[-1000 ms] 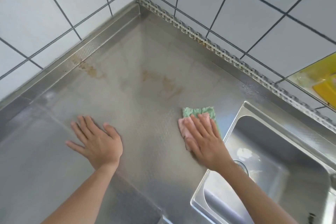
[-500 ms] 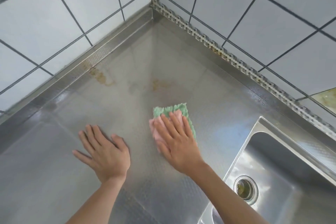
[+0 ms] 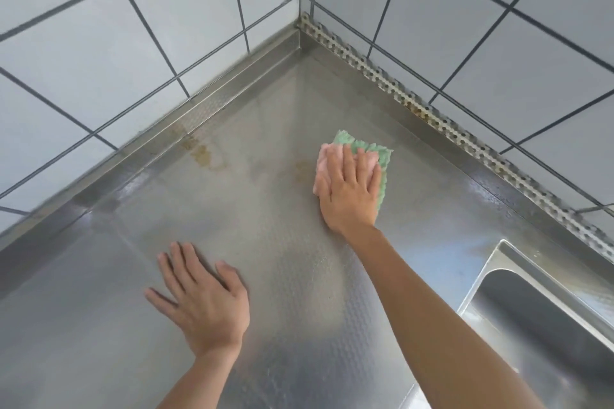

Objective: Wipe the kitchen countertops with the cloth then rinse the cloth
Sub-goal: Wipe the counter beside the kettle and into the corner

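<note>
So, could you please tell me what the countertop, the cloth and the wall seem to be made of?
Countertop: apparently stainless steel, brushed with a fine embossed dot pattern; it reflects light dully.
Cloth: probably a soft, fluffy microfibre-type fabric, green on one face and pink on the other, with a fuzzy edge.
Wall: seemingly glazed ceramic tiles, pale and smooth, with dark grout lines.

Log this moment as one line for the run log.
step: wiping | right hand: presses cloth on counter | left hand: flat on counter | stain: remains
</note>
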`<action>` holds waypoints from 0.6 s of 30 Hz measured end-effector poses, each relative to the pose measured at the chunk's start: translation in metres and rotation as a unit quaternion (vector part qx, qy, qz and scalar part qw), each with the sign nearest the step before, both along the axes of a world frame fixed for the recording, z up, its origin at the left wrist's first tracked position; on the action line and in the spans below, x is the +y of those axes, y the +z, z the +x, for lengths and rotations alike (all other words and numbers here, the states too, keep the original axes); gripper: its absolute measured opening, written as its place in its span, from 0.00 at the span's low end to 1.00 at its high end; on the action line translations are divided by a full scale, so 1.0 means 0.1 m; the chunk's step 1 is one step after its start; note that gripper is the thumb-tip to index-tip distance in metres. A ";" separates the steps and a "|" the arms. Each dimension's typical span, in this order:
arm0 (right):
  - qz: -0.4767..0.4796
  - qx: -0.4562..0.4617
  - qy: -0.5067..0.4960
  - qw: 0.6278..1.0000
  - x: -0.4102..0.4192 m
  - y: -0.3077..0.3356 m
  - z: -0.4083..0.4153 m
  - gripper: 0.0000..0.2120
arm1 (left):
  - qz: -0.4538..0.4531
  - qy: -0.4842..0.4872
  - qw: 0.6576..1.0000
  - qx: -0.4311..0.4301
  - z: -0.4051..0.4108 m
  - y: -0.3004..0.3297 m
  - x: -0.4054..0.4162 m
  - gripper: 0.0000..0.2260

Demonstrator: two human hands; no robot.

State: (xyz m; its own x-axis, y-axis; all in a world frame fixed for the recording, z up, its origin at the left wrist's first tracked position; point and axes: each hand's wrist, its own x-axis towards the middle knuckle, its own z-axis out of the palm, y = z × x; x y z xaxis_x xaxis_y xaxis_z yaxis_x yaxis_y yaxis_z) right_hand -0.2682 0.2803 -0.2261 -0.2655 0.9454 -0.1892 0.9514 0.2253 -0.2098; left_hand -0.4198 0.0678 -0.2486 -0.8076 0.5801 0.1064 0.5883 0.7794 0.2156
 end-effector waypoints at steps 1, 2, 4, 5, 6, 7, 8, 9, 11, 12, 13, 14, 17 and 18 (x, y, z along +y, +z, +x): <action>0.007 0.012 0.042 0.999 -0.15 0.01 -0.14 0.29 | -0.001 0.001 1.000 -0.001 0.00 0.00 0.00 0.29; 0.015 0.024 0.090 0.996 -0.34 0.02 -0.21 0.28 | -0.001 0.001 1.000 -0.002 0.00 0.00 0.00 0.29; 0.020 0.039 0.188 0.981 -0.72 0.05 -0.16 0.28 | 0.000 0.001 1.000 -0.006 0.00 0.02 -0.01 0.29; 0.023 0.043 0.228 0.972 -0.86 0.06 -0.05 0.28 | 0.000 0.000 1.000 -0.007 0.01 0.03 0.00 0.29; 0.021 0.041 0.253 0.966 -0.95 0.06 0.11 0.28 | 0.000 0.001 1.000 -0.009 0.01 0.04 0.00 0.29; 0.014 0.032 0.263 0.964 -0.98 0.07 0.28 0.28 | 0.000 0.001 1.000 -0.013 0.01 0.06 0.01 0.29; 0.011 0.018 0.258 0.966 -0.94 0.07 0.45 0.28 | 0.000 0.002 1.000 -0.019 0.01 0.07 0.01 0.29; 0.011 0.001 0.240 0.971 -0.84 0.09 0.59 0.29 | -0.001 0.004 1.000 -0.023 0.02 0.09 0.00 0.29; 0.004 -0.022 0.168 0.986 -0.51 0.13 0.73 0.31 | -0.002 0.004 1.000 -0.021 0.04 0.11 0.01 0.29; 0.001 -0.023 0.129 0.991 -0.31 0.14 0.71 0.31 | -0.005 0.005 1.000 -0.017 0.04 0.11 0.01 0.29; 0.004 -0.022 0.091 0.996 -0.12 0.13 0.64 0.31 | -0.004 0.006 1.000 -0.017 0.03 0.10 0.02 0.29; 0.003 -0.022 0.051 0.998 0.05 0.12 0.51 0.31 | -0.002 0.007 1.000 -0.019 0.03 0.08 0.02 0.29; -0.025 -0.014 -0.032 0.999 0.38 0.07 -0.11 0.30 | -0.007 0.009 1.000 -0.016 0.02 0.04 0.01 0.29; -0.031 -0.008 -0.020 0.999 0.38 0.06 -0.33 0.30 | -0.012 0.008 1.000 -0.012 0.01 0.03 0.01 0.29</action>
State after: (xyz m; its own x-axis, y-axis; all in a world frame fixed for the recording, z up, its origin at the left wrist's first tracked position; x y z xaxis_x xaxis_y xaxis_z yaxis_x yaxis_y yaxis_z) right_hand -0.3016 0.3180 -0.2204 -0.2246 0.9414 -0.2516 0.9627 0.1745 -0.2065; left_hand -0.4183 0.0690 -0.2455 -0.8184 0.5699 0.0743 0.5714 0.7932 0.2107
